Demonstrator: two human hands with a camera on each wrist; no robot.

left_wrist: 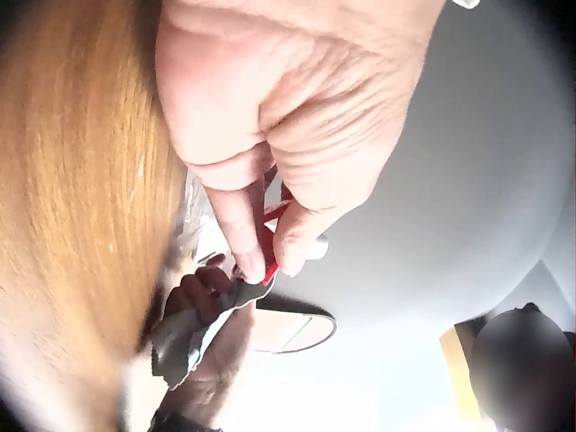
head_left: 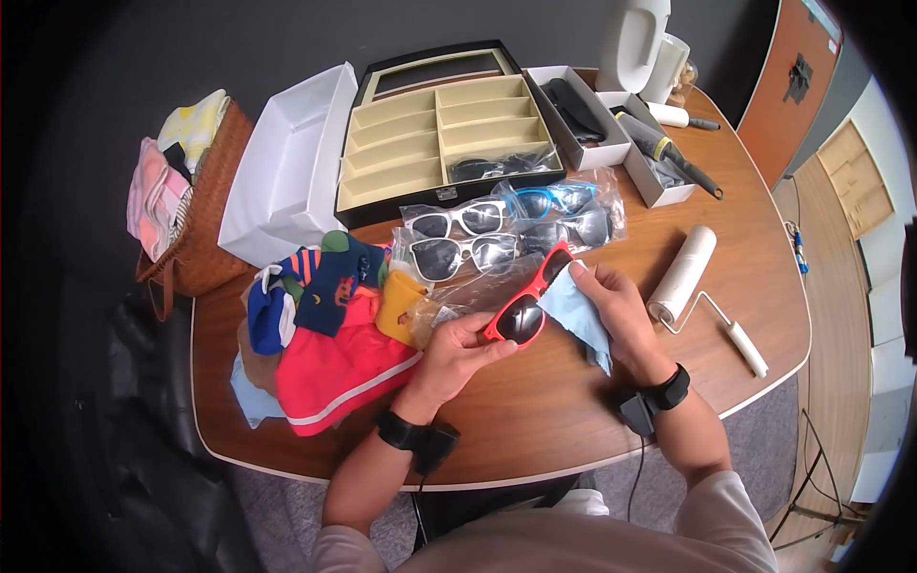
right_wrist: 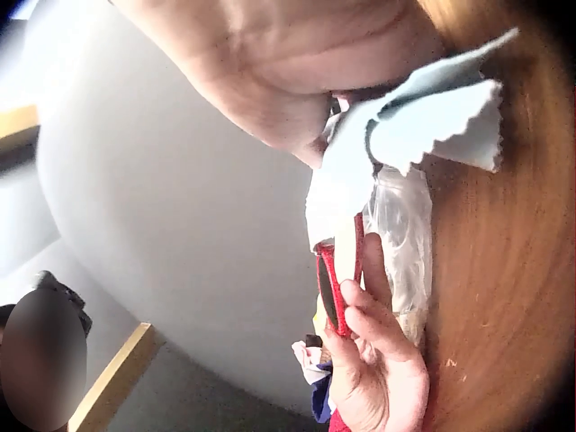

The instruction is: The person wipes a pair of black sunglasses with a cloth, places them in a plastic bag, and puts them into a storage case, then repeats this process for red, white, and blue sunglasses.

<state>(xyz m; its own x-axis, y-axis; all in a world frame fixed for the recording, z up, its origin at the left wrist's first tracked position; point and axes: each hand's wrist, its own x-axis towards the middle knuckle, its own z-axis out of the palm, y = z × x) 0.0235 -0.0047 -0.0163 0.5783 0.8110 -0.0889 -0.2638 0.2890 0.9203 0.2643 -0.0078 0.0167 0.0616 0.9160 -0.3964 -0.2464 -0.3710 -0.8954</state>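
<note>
Red-framed sunglasses (head_left: 493, 330) with dark lenses are held up over the table's front half. My left hand (head_left: 453, 359) pinches them at one end between thumb and fingers. At the other end, my right hand (head_left: 616, 307) grips a light blue cloth (head_left: 579, 325) with a zigzag edge, folded against the far lens. The cloth (right_wrist: 441, 126) hangs loose below the right fingers and hides part of the frame in the right wrist view. Just beyond the hands lie several sunglasses in clear bags, among them a white pair (head_left: 463, 256) and a blue pair (head_left: 549, 200).
Clothes and socks (head_left: 344, 358) are heaped at the left, beside a white box (head_left: 287, 172) and a wicker basket (head_left: 205, 215). A compartmented display case (head_left: 439, 124) stands open behind. A lint roller (head_left: 686, 272) lies right; boxes (head_left: 611, 153) and a white container (head_left: 630, 48) stand back right.
</note>
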